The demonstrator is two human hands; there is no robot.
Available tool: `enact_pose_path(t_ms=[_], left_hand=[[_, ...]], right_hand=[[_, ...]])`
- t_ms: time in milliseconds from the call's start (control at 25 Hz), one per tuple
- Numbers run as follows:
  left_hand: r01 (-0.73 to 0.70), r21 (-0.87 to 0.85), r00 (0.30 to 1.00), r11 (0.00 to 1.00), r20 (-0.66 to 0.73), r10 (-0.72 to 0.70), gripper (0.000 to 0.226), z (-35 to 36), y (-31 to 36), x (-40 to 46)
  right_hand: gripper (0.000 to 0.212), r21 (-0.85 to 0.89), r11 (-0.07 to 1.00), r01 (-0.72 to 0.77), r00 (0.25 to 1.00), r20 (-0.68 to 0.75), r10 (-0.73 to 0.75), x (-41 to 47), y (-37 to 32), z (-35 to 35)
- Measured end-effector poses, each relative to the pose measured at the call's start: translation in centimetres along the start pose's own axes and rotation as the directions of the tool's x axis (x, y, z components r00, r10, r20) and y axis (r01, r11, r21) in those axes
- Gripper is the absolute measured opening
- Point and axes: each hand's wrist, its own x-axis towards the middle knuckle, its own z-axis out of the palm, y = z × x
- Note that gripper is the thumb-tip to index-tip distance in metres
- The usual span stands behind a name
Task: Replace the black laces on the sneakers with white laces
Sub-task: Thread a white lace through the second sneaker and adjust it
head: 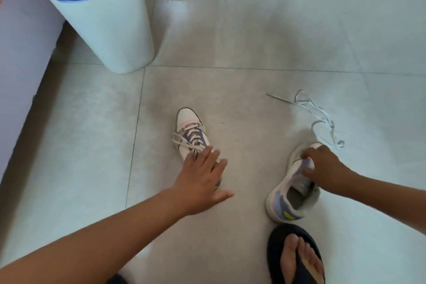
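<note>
Two white sneakers with purple panels lie on the tiled floor. The left sneaker (187, 131) points away from me and carries white laces. My left hand (202, 180) reaches over its heel end with fingers spread and straight, resting on its collar. The right sneaker (285, 200) lies to the right with no lace showing in its eyelets. My right hand (322, 168) grips its tongue and upper with curled fingers. A loose white lace (320, 115) lies tangled on the floor just beyond that shoe.
A white bin (110, 30) with a blue liner stands at the back left, with something black inside it. A white wall or cabinet (20, 53) runs along the left. My foot in a black flip-flop (297, 258) rests at the bottom right.
</note>
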Motion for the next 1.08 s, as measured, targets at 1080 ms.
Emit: enact_pose_path(t_ms=[1080], left_hand=[[0.540, -0.754, 0.746, 0.373, 0.223, -0.627, 0.086, 1.3, 8.1, 7.4]], right_hand=[[0.027, -0.008, 0.990, -0.143, 0.924, -0.359, 0.130, 17.3, 6.0, -0.6]])
